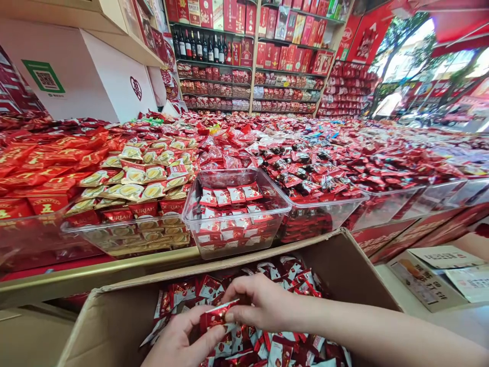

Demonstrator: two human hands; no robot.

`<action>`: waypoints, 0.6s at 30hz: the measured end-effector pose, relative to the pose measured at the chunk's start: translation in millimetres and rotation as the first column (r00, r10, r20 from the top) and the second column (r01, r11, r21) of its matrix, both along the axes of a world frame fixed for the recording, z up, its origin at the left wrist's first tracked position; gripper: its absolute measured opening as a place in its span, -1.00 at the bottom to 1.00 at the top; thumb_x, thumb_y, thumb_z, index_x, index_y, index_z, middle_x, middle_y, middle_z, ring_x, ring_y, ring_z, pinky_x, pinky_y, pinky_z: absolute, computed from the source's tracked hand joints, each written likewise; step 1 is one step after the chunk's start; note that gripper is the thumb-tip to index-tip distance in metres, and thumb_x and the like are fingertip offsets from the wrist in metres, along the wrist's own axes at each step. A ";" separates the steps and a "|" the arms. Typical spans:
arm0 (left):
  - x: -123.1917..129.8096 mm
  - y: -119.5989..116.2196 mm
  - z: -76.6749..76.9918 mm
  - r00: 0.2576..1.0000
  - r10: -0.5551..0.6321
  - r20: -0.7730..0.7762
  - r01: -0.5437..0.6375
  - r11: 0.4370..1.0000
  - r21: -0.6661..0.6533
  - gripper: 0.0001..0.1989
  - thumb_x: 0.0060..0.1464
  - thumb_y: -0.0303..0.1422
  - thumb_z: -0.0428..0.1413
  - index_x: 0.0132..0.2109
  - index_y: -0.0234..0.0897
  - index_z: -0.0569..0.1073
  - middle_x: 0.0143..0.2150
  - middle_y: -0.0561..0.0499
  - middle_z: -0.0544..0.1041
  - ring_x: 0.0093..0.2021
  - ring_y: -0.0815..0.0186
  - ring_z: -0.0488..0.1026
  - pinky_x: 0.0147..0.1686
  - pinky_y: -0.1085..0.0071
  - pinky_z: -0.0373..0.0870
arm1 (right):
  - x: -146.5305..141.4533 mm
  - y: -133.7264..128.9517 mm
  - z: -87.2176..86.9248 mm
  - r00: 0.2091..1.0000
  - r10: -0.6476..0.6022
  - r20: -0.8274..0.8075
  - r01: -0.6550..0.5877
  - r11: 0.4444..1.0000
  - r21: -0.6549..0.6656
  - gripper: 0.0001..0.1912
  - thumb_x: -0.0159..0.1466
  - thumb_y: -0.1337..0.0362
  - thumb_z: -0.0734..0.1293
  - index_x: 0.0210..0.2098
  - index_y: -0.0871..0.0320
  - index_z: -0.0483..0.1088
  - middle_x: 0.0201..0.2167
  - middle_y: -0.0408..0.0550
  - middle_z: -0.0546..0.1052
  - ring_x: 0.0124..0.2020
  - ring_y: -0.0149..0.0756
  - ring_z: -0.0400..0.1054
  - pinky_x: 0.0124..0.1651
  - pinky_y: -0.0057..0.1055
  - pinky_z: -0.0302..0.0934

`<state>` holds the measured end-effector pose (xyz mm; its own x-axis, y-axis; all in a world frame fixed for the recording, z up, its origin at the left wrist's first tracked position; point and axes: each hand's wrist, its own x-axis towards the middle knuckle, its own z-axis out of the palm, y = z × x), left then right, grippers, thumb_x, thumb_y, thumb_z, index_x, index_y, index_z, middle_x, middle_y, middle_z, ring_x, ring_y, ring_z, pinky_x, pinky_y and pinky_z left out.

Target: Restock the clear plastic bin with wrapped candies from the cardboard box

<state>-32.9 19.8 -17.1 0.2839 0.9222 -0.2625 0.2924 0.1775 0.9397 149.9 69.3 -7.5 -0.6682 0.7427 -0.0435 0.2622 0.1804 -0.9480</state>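
Both my hands are over an open cardboard box [355, 265] filled with loose red-and-white candy packets [280, 351]. My left hand [191, 336] pinches a small red candy packet [216, 315] between thumb and fingers. On the packet's right end, the thumb and fingers of my right hand [257, 300] are closed too. Whether more than one packet lies between my hands is hard to make out. Just beyond the box stands a clear plastic bin [237, 219], partly filled with rows of red-and-white packets [229, 196] laid side by side.
Left of the clear bin sits a heaped bin of durian candy packets [143, 183]; right of it, a bin of dark red packets [309, 171]. A gold-coloured rail [114, 275] runs along the display's front. A smaller carton [424, 280] is at right. Stocked shelves [252, 66] stand behind.
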 end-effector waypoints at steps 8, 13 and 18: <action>3.0 -0.1 2.5 0.924 0.285 0.256 -0.263 0.958 -0.115 -0.77 -0.24 -0.16 0.18 -0.45 -0.23 0.49 -0.60 0.15 0.43 -0.58 0.42 0.31 -0.58 0.57 0.28 | -4.7 -1.0 0.7 0.994 -0.073 -0.087 0.034 0.921 -0.387 -0.63 -0.21 0.18 0.44 -0.50 0.21 0.23 -0.64 -0.24 0.33 -0.61 -0.53 0.18 -0.54 -0.57 0.06; 6.3 -1.3 -0.2 0.922 0.224 0.314 -0.190 0.972 -0.136 -0.69 -0.22 -0.25 0.20 -0.24 -0.22 0.46 -0.41 0.06 0.53 -0.33 0.27 0.40 -0.35 0.47 0.34 | -8.8 -0.1 1.7 0.975 -0.163 -0.151 0.065 0.860 -0.507 -0.57 -0.21 0.08 0.43 -0.52 0.25 0.23 -0.63 -0.19 0.36 -0.61 -0.53 0.18 -0.51 -0.52 0.07; 8.4 -0.8 -2.0 0.908 0.359 0.217 -0.317 0.926 -0.206 -0.76 -0.24 -0.21 0.19 -0.47 -0.32 0.45 -0.67 0.16 0.36 -0.67 0.51 0.15 -0.70 0.59 0.08 | -3.9 -9.1 6.7 0.991 -0.091 0.100 0.055 0.947 0.316 -0.61 0.03 0.06 0.29 -0.26 0.21 0.26 -0.33 -0.02 0.39 -0.36 -0.37 0.23 -0.32 -0.41 0.14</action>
<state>-24.6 19.0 -19.1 0.0378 0.9246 -0.3791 -0.0492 0.3807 0.9234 145.9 60.3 -0.8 -0.6157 0.7777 0.1271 0.3866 0.4386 -0.8113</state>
